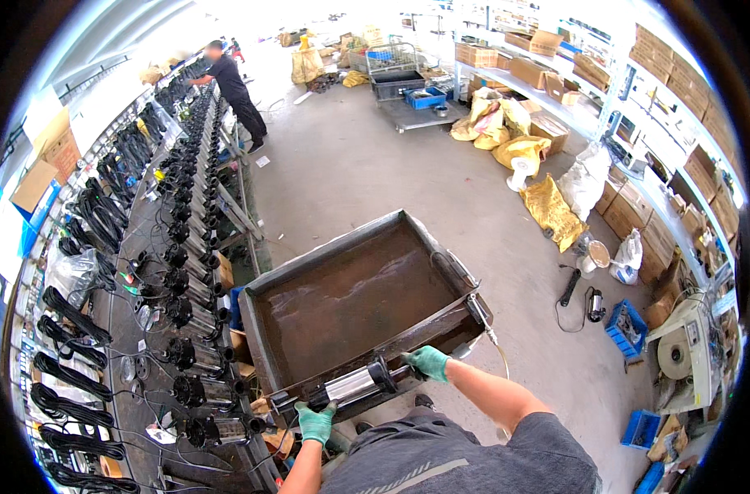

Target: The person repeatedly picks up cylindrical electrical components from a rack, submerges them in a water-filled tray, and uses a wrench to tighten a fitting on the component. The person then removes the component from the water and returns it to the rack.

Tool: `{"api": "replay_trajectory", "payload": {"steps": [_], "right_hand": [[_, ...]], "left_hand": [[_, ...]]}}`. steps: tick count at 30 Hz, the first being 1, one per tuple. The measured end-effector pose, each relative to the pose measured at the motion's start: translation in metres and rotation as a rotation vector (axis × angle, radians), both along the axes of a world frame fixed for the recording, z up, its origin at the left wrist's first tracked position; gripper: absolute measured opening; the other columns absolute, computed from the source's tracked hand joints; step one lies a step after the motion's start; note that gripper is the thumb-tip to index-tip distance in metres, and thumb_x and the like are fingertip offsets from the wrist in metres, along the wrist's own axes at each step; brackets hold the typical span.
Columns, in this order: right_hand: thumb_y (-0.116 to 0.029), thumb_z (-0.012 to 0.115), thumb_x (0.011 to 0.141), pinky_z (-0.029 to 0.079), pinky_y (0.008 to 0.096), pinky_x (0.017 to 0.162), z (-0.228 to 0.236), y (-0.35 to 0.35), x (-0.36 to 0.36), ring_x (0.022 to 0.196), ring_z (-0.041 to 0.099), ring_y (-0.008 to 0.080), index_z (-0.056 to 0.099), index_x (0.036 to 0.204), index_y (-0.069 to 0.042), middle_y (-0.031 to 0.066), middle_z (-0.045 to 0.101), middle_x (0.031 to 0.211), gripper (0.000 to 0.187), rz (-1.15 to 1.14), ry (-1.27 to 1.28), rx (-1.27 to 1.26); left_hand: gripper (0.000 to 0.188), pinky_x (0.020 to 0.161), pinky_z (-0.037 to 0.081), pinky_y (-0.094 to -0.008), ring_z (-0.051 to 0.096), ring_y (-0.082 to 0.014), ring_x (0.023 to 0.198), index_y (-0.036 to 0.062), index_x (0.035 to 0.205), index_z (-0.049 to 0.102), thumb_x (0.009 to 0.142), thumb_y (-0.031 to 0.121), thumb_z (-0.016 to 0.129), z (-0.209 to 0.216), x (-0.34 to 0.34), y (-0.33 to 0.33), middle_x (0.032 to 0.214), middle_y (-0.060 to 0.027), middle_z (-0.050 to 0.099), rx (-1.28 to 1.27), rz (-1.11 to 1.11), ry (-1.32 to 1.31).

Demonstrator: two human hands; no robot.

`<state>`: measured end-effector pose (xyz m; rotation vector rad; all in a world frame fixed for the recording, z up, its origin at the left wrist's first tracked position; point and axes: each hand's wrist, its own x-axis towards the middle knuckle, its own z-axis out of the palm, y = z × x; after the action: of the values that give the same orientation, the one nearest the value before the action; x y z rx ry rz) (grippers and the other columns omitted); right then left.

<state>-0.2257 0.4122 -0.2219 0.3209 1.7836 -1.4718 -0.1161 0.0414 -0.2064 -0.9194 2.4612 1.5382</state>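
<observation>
A submersible pump, a silver cylinder with black ends, lies across the near edge of a metal tank. My left hand, in a green glove, is closed around its left end, thumb toward the silver body. At the pump's right end, my right hand in a matching glove has its fingers drawn together beside a dark part; what they grip is too small to make out. Brown, murky water stands in the tank. A thin hose hangs from a metal fitting on the tank's right rim.
On my left runs a long bench with rows of similar pumps and coiled black cables. A co-worker stands at its far end. Shelves with cartons, sacks and blue crates line the right side.
</observation>
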Motion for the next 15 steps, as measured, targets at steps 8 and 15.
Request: {"api": "replay_trajectory", "payload": {"steps": [8,15], "right_hand": [[-0.03,0.072,0.096,0.055,0.0434,0.09,0.034,0.028,0.018,0.108,0.069,0.0384,0.055,0.146,-0.01,0.0216,0.07,0.121,0.056,0.598,0.9,0.386],[-0.043,0.064,0.102,0.054,0.0432,0.093,0.019,0.019,0.002,0.104,0.07,0.0396,0.069,0.13,-0.007,0.0219,0.073,0.118,0.046,0.386,0.611,0.203]], "left_hand": [[0.071,0.091,0.052,-0.0359,0.064,-0.0249,0.096,-0.0013,0.125,0.046,0.078,0.025,0.092,0.007,0.001,-0.001,0.112,-0.0136,0.068,-0.086,-0.13,0.1],[0.069,0.091,0.051,-0.0347,0.063,-0.0238,0.094,0.0003,0.121,0.046,0.077,0.024,0.093,-0.005,-0.002,-0.004,0.109,-0.0128,0.067,-0.105,-0.123,0.114]]}}
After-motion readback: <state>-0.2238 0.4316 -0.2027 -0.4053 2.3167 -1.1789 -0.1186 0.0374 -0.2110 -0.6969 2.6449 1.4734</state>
